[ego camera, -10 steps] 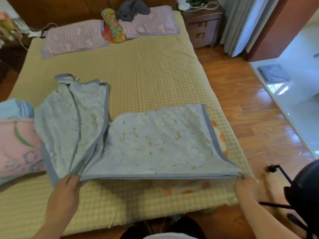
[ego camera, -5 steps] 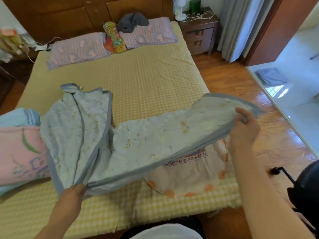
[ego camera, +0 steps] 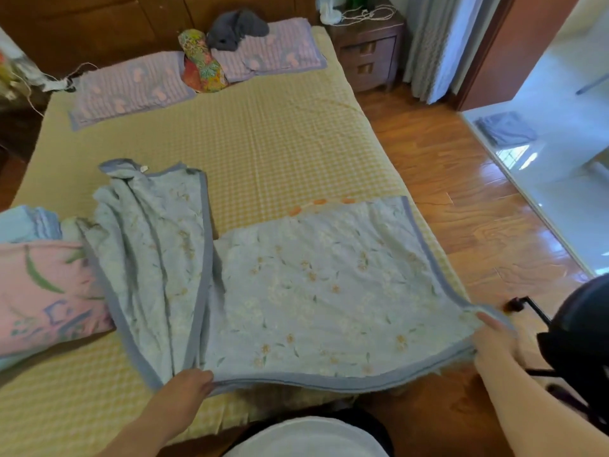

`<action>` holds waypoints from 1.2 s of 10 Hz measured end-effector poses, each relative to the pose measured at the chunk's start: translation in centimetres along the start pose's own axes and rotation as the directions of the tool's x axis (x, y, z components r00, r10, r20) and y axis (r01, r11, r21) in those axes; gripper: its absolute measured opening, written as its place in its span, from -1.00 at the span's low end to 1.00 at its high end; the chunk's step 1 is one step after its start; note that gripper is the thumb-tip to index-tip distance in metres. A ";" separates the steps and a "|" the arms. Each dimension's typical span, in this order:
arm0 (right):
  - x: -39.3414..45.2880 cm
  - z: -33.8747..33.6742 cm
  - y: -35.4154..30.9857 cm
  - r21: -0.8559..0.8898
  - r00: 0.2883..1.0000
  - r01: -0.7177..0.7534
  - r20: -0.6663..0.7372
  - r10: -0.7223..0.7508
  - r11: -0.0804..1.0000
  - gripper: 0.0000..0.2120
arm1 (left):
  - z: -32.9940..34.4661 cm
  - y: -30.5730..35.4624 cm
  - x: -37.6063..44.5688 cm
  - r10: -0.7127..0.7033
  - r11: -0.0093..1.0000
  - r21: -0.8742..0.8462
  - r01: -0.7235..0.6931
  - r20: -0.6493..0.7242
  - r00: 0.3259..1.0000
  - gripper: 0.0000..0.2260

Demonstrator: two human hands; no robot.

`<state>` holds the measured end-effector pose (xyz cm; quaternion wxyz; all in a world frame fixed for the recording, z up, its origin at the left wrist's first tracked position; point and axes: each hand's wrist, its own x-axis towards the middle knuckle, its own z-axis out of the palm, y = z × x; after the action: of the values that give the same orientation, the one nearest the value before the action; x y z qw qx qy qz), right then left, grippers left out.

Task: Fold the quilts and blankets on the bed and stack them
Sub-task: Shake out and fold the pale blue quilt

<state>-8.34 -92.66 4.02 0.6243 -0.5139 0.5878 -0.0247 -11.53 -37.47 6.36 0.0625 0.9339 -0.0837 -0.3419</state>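
Observation:
A light blue floral quilt [ego camera: 313, 291] with a grey-blue border lies spread over the near part of the bed [ego camera: 263, 150], its left part bunched and doubled over. My left hand [ego camera: 188, 387] pinches the near edge at the fold. My right hand [ego camera: 494, 341] grips the near right corner, lifted slightly past the bed's edge. A white blanket with orange spots [ego camera: 318, 202] peeks out just beyond the quilt's far edge. A pink floral quilt [ego camera: 43, 291] lies folded at the left, with a pale blue folded blanket [ego camera: 29, 222] behind it.
Two lilac pillows [ego camera: 131, 84], a colourful cushion [ego camera: 201, 67] and a grey soft toy [ego camera: 237, 28] line the headboard. A wooden nightstand [ego camera: 369, 51] stands at the far right. Wooden floor runs along the right side; a dark object on a stand [ego camera: 580, 341] is near my right arm.
My right hand swung the quilt's right corner up and over, then brought it back down toward me, so the quilt is spread flat again and covers the orange-spotted blanket. My left hand held its place.

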 end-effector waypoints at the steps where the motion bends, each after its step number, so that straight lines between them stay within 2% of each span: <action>1: 0.3 0.9 0.2 0.000 0.997 0.021 0.069 -0.021 1.000 -0.70 | 0.0 0.3 0.6 -0.034 0.999 0.005 0.034 -0.002 0.999 -0.74; 2: -0.3 1.5 -0.1 -0.238 0.984 0.151 -0.056 -0.169 0.959 -0.58 | -0.3 0.1 0.8 -0.037 0.999 0.003 0.037 -0.029 0.999 -0.72; 3: -3.4 4.2 0.0 -0.496 0.916 0.284 -0.112 -0.385 0.821 -0.54 | -0.1 -0.4 0.3 -0.015 1.000 0.019 0.016 -0.059 0.998 -0.71; 4: -8.9 9.5 1.6 -0.558 0.709 0.701 0.476 -0.521 0.445 -0.51 | -0.2 -0.2 -0.4 0.015 0.999 0.042 -0.012 -0.070 0.997 -0.74; 5: -15.7 14.6 3.6 -0.473 0.485 0.869 0.751 -0.448 0.148 -0.49 | -1.1 0.4 -0.9 0.063 0.997 0.046 -0.059 -0.097 0.993 -0.78; 6: -22.0 19.7 7.0 -0.361 0.379 0.924 0.906 -0.189 0.124 -0.52 | -2.5 0.7 -0.7 0.133 0.991 0.022 -0.132 -0.199 0.971 -0.75; 7: -26.3 23.1 11.9 -0.269 0.269 0.963 0.939 0.215 -0.029 -0.46 | -4.0 -0.1 -0.4 0.180 0.980 -0.029 -0.194 -0.269 0.946 -0.84; 8: -28.7 24.2 15.9 -0.287 0.303 0.946 0.948 0.098 -0.150 -0.67 | -4.9 -1.6 -0.5 0.223 0.962 -0.096 -0.257 -0.273 0.936 -0.82; 9: -28.6 24.6 17.4 -0.294 0.274 0.917 0.955 -0.110 -0.269 -0.79 | -5.4 -3.8 -0.6 0.262 0.929 -0.186 -0.319 -0.275 0.925 -0.86; 10: -28.9 24.2 15.8 -0.302 0.272 0.895 0.953 -0.134 -0.329 -0.80 | -5.3 -7.8 0.2 0.281 0.919 -0.199 -0.341 -0.278 0.919 -0.83; 11: -30.4 23.2 12.9 -0.318 0.288 0.873 0.948 -0.136 -0.369 -0.64 | -5.5 -12.1 1.4 0.265 0.898 -0.265 -0.352 -0.314 0.912 -0.82; 12: -32.1 22.4 9.7 -0.340 0.284 0.871 0.937 -0.201 -0.355 -0.78 | -6.8 -14.1 2.4 0.420 0.835 -0.139 -0.532 -0.462 0.781 -0.79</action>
<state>-6.77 -53.97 15.34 0.1353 -0.9690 -0.1322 0.1587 -3.69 -23.72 7.54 0.2867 0.9152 -0.2578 -0.1172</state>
